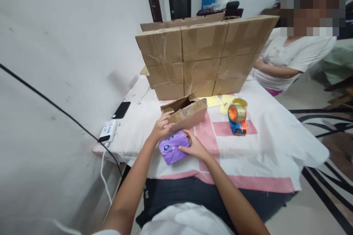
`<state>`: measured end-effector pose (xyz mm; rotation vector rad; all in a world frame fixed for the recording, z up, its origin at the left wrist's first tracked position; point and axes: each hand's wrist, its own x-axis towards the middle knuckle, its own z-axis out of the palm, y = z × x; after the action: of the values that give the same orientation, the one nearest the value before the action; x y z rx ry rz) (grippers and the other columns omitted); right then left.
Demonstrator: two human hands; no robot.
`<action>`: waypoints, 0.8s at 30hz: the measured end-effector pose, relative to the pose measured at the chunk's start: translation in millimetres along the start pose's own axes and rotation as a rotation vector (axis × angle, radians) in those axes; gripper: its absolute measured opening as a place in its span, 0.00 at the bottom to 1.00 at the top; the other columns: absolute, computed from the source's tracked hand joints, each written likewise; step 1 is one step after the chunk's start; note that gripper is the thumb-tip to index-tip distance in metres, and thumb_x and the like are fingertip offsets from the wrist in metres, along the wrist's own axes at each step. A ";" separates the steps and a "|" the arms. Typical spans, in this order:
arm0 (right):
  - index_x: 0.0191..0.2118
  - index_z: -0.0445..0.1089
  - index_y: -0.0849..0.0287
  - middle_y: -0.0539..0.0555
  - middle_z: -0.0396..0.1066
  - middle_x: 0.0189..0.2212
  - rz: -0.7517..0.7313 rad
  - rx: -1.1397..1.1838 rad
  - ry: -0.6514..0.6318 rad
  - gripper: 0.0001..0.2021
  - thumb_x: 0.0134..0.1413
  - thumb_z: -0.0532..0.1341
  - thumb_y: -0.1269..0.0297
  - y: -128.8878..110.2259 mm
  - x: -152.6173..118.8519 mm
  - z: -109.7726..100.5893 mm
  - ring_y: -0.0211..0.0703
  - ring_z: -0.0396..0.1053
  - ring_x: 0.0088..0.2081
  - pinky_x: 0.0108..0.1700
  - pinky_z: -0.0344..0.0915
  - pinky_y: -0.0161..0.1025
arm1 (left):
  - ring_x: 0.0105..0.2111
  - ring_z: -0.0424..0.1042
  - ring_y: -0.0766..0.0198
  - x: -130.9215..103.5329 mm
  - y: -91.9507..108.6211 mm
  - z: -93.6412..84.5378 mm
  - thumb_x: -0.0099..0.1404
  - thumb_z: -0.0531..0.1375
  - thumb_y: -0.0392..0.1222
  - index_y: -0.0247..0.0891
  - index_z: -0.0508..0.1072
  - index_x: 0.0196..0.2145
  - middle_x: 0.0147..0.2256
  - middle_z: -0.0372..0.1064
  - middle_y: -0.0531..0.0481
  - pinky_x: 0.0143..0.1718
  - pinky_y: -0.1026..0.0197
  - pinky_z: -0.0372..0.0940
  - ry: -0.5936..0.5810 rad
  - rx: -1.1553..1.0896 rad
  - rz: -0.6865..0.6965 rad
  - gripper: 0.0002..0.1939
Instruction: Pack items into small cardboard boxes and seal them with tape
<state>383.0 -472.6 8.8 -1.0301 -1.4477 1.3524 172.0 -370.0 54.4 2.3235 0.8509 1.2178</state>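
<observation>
A small open cardboard box (190,115) stands on the cloth-covered table in front of me, its flaps raised and its inside mostly hidden. At its near left corner, my left hand (162,125) grips the cardboard with the fingers over the edge. My right hand (196,146) holds a purple soft pack (174,147), which looks like a tissue pack, by its right end, thumb on top. This pack is tilted just in front of the box, close beneath my left hand.
A wall of taped cardboard boxes (202,46) rises behind. A tape dispenser (237,119) and yellow sheets (213,101) lie right of the small box. A phone (121,110) and power strip (108,131) lie left. A person (292,58) is at the far right.
</observation>
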 end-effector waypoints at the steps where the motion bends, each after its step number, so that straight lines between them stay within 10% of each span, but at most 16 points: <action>1: 0.63 0.56 0.54 0.63 0.65 0.58 0.000 -0.008 -0.036 0.42 0.44 0.75 0.58 -3.9 -3.4 -2.2 0.54 0.69 0.57 0.58 0.67 0.51 | 0.62 0.66 0.50 -1.2 1.8 -2.3 0.70 0.57 0.48 0.38 0.78 0.42 0.50 0.76 0.39 0.70 0.34 0.40 -0.019 0.010 0.006 0.14; 5: 0.63 0.57 0.51 0.60 0.63 0.59 -0.074 -0.013 -0.159 0.41 0.45 0.75 0.57 -40.3 -22.5 -32.0 0.53 0.68 0.58 0.56 0.69 0.46 | 0.68 0.56 0.52 -4.9 8.7 -18.3 0.72 0.52 0.41 0.39 0.75 0.51 0.57 0.72 0.40 0.70 0.35 0.46 -0.145 0.031 0.044 0.16; 8: 0.57 0.60 0.51 0.57 0.66 0.53 -0.288 -0.068 -0.007 0.36 0.44 0.75 0.55 -90.3 -29.5 -70.5 0.51 0.71 0.51 0.47 0.71 0.41 | 0.67 0.58 0.52 -7.5 15.7 -32.0 0.71 0.51 0.39 0.40 0.75 0.52 0.57 0.72 0.41 0.68 0.39 0.53 -0.242 0.036 0.069 0.17; 11: 0.52 0.60 0.52 0.54 0.68 0.46 -0.473 -0.267 0.219 0.33 0.42 0.75 0.57 -146.2 -18.4 -107.5 0.50 0.71 0.46 0.43 0.70 0.40 | 0.66 0.59 0.50 -7.7 24.3 -40.4 0.69 0.53 0.38 0.42 0.74 0.53 0.57 0.72 0.43 0.70 0.36 0.45 -0.317 0.096 0.069 0.18; 14: 0.53 0.61 0.53 0.54 0.69 0.45 -0.390 -0.562 0.181 0.32 0.43 0.73 0.58 -182.1 8.3 -127.6 0.50 0.72 0.43 0.41 0.69 0.40 | 0.65 0.58 0.49 -2.8 33.4 -42.2 0.65 0.56 0.39 0.43 0.72 0.55 0.56 0.73 0.45 0.70 0.34 0.35 -0.404 0.259 0.066 0.21; 19: 0.58 0.63 0.55 0.57 0.73 0.51 -0.241 -0.900 -0.140 0.30 0.49 0.69 0.61 -181.3 51.1 -118.6 0.53 0.72 0.48 0.46 0.68 0.41 | 0.60 0.59 0.46 6.1 43.0 -37.0 0.58 0.60 0.38 0.45 0.70 0.57 0.52 0.73 0.46 0.65 0.39 0.48 -0.490 0.549 0.062 0.28; 24: 0.52 0.63 0.60 0.58 0.72 0.45 -0.302 -1.049 -0.070 0.24 0.48 0.66 0.66 -174.4 69.0 -99.2 0.52 0.72 0.44 0.42 0.65 0.40 | 0.53 0.61 0.45 7.9 48.5 -36.5 0.57 0.59 0.35 0.45 0.73 0.51 0.54 0.71 0.45 0.50 0.44 0.58 -0.514 0.757 -0.036 0.23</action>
<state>458.9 -390.7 189.2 -1.2989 -2.3234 0.3444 161.4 -398.9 107.3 2.9625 1.2882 0.2263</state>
